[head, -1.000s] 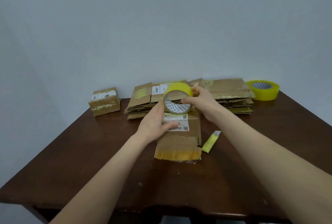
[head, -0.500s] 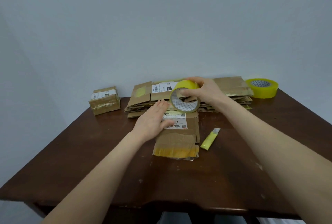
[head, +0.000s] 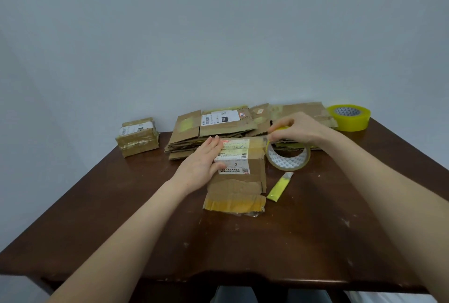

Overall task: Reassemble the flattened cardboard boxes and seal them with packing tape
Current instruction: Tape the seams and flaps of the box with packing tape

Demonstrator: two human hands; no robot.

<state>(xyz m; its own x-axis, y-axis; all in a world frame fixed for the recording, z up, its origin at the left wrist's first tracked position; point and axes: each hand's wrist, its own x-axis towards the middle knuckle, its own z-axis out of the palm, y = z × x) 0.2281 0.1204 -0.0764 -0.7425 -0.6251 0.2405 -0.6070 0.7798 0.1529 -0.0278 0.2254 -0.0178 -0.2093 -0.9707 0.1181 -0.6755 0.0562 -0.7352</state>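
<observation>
A small cardboard box [head: 237, 187] with a white shipping label lies on the table's middle, old yellow tape along its near edge. My left hand [head: 202, 163] rests flat on the box's left side, fingers together over the label. My right hand [head: 297, 129] grips a yellow tape roll [head: 288, 157] from above, just right of the box's far corner. A strip of tape runs from the roll across the box's far end. Behind the box lies a stack of flattened cardboard boxes [head: 213, 130].
A yellow utility knife [head: 279, 187] lies right of the box. A second, larger tape roll [head: 348, 118] sits at the far right corner. A sealed small box [head: 137, 136] stands at the far left. The dark wooden table [head: 315, 230] has its near edge close to me.
My right hand has carried the tape roll down and to the right, from above the box to beside its far right corner. My left hand stayed on the box.
</observation>
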